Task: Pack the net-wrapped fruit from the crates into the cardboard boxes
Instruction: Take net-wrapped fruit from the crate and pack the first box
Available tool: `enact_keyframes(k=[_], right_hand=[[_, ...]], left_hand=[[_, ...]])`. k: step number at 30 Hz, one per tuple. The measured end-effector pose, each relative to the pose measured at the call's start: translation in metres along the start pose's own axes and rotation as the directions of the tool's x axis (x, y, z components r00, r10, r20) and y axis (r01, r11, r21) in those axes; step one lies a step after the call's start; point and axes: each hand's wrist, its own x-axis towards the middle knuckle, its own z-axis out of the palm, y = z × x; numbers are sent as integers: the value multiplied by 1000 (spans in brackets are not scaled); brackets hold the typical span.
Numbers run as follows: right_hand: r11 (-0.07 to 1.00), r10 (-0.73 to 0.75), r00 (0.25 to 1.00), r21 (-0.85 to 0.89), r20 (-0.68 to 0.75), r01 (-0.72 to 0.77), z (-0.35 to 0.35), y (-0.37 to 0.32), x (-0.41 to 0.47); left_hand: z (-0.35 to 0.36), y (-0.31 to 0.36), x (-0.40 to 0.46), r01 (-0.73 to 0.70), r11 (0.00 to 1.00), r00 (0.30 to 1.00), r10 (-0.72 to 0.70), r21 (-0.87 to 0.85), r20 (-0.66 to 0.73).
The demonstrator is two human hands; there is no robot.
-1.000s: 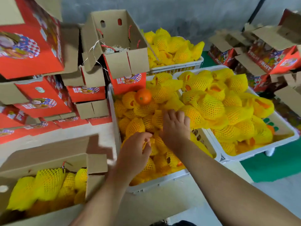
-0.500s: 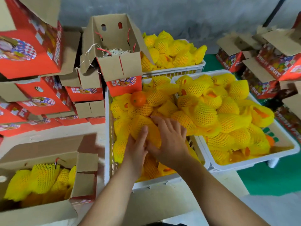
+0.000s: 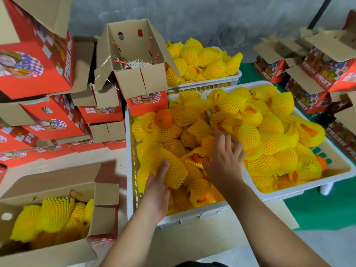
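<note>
- Yellow foam-net-wrapped fruit [image 3: 171, 168], lying near the six o'clock end of the middle white plastic crate [image 3: 194, 213], on top of other wrapped fruit.
- Left hand [image 3: 157, 187]: fingers curled around the six o'clock side of that wrapped fruit, holding it.
- Right hand [image 3: 224, 160]: at three o'clock of the left hand, fingers spread wide and fairly straight, pressing on the piled fruit; no closed grasp is visible.
- One bare orange fruit without netting [image 3: 163, 118] sits on the pile at the crate's eleven o'clock corner.
- Second white plastic crate heaped with netted fruit [image 3: 300, 191], just beside the middle crate at three o'clock.
- Third white slatted crate of netted fruit [image 3: 212, 84], at twelve o'clock.
- Open brown cardboard box partly filled with netted fruit [image 3: 50, 253], at eight o'clock of the middle crate, flaps raised.
- Empty open cardboard box with red rope handles [image 3: 134, 54], at eleven o'clock, tilted on red printed boxes.
- Stacks of red printed fruit cartons [image 3: 38, 74] at ten o'clock; more cartons [image 3: 317, 78] at two o'clock.
</note>
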Motion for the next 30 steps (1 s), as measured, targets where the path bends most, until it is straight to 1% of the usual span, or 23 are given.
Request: enact_keyframes(k=[2, 4, 5, 7, 8, 9, 10, 11, 13, 14, 16, 19, 20, 21, 23, 24, 25, 27, 30], right_hand=[[963, -77, 997, 257, -18, 79, -6, -5, -5], [895, -154, 988, 422, -19, 147, -13, -17, -8], [858, -174, 985, 492, 6, 149, -16, -26, -11], [782, -199, 977, 613, 80, 109, -16, -45, -18], [757, -203, 973, 648, 112, 84, -14, -54, -22], [736, -195, 971, 674, 135, 55, -11, -63, -26], [702, -166, 974, 712, 153, 7, -9, -70, -30], [644, -117, 978, 763, 172, -58, -8, -78, -33], [485, -6, 977, 855, 215, -185, -5, -93, -39], [421, 34, 971, 878, 235, -227, -2, -101, -43], [359, 74, 963, 894, 258, -267, 7, -117, -50], [343, 80, 949, 886, 305, -313, 21, -155, -64], [346, 62, 940, 876, 337, -337, 25, -170, -68], [351, 35, 925, 862, 379, -366, 30, -187, -74], [360, -14, 890, 833, 456, -421, 42, -221, -88], [370, -27, 879, 821, 477, -434, 48, -238, -96], [399, -28, 875, 808, 484, -434, 55, -255, -104], [481, -25, 892, 787, 452, -385, 68, -285, -119], [573, 2, 909, 745, 416, -342, 88, -316, -134]], left_hand=[[-3, 3, -2, 21, 1000, 1000, -21, -4, 8], [-6, 7, -7, -15, 995, 1000, 13, 97, 23], [-8, 9, -8, 41, 996, 999, -44, 76, 28], [-10, 19, -11, 63, 995, 993, -71, 84, 95], [-13, 25, -12, 17, 997, 995, -25, 81, 96], [-17, 27, -12, -34, 997, 993, 25, 71, 119], [-22, 32, -13, -67, 997, 982, 59, 36, 182], [-27, 37, -14, -81, 996, 974, 74, 24, 214], [-41, 49, -18, -80, 993, 988, 68, 85, 138], [-51, 52, -19, -95, 990, 987, 80, 102, 142], [-73, 61, -23, -128, 983, 976, 101, 133, 191], [-101, 89, -40, -183, 973, 979, 168, 142, 114], [-116, 99, -46, -173, 974, 982, 160, 147, 98], [-132, 108, -52, -160, 975, 984, 147, 155, 96], [-169, 128, -63, -182, 971, 978, 163, 156, 130], [-188, 137, -66, -181, 969, 980, 162, 169, 117], [-207, 145, -68, -183, 965, 982, 169, 190, 87], [-241, 160, -73, -166, 963, 986, 167, 213, 15], [-287, 180, -80, -114, 967, 993, 114, 228, 16]])
